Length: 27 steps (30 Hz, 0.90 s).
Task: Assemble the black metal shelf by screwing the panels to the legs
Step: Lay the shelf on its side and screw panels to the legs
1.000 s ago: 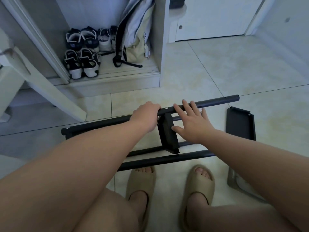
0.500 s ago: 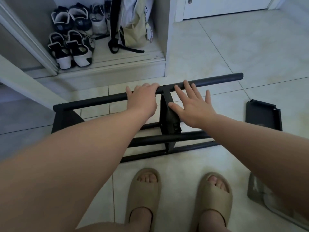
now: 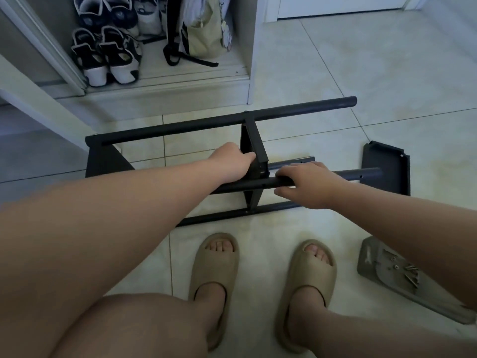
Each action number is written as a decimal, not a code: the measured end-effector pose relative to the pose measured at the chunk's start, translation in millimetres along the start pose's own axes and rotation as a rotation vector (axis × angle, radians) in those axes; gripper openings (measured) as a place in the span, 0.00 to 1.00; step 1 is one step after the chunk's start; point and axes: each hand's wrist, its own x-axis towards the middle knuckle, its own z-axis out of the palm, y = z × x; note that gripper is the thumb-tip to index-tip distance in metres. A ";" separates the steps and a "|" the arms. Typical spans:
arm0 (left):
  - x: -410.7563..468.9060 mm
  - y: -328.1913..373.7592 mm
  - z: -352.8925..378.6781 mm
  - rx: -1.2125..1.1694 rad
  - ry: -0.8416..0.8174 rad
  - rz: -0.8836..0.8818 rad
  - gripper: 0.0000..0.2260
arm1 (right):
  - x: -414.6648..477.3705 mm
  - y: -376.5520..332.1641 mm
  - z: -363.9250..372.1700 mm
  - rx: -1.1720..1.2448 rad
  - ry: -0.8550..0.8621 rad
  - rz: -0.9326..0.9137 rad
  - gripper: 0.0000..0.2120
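The partly built black shelf lies on its side on the tiled floor. Its far leg tube [image 3: 222, 122] runs left to right, and a middle panel [image 3: 251, 148] stands between the tubes. A second panel [image 3: 103, 161] closes the frame's left end. My left hand [image 3: 232, 161] rests against the middle panel's near left side. My right hand [image 3: 307, 184] curls over a near leg tube [image 3: 361, 174], fingers on top and thumb below. A loose black panel [image 3: 387, 171] lies flat to the right.
A grey plastic bag [image 3: 382, 267] with screws [image 3: 410, 273] and a small wrench lies at the right. My feet in beige slippers [image 3: 214, 264] stand just before the frame. A cabinet with shoes [image 3: 108, 55] and a bag [image 3: 204, 34] is at the back left.
Both hands left the far tube and came nearer: the left onto the middle panel, the right onto a near tube. The view tilted down, showing the screw bag.
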 end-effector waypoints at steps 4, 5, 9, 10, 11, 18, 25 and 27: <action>-1.5 7.2 4.3 -0.269 -0.107 -0.080 0.12 | 2.7 3.9 4.5 -0.126 0.043 -0.043 0.12; -0.7 10.6 2.8 -0.331 -0.127 -0.110 0.11 | 5.3 5.1 3.9 -0.148 0.060 -0.047 0.10; 1.6 17.6 -1.9 -0.387 -0.221 -0.137 0.11 | 7.9 9.0 1.5 -0.142 0.053 -0.045 0.09; 2.1 17.5 -0.9 -0.350 -0.220 -0.112 0.12 | 6.8 9.6 1.5 -0.145 0.058 -0.051 0.09; 2.1 16.8 0.6 -0.303 -0.206 -0.087 0.13 | 5.3 9.9 1.1 -0.149 0.062 -0.058 0.09; -2.7 17.9 -2.7 -0.168 -0.176 -0.038 0.13 | -2.9 7.2 -4.8 -0.252 0.082 -0.086 0.11; -4.7 21.9 -12.7 -0.103 -0.184 -0.060 0.14 | -0.9 4.6 -13.2 -0.286 0.102 -0.089 0.10; -2.6 18.2 -11.4 -0.058 -0.171 -0.057 0.16 | 1.3 5.4 -15.7 -0.287 0.117 -0.077 0.10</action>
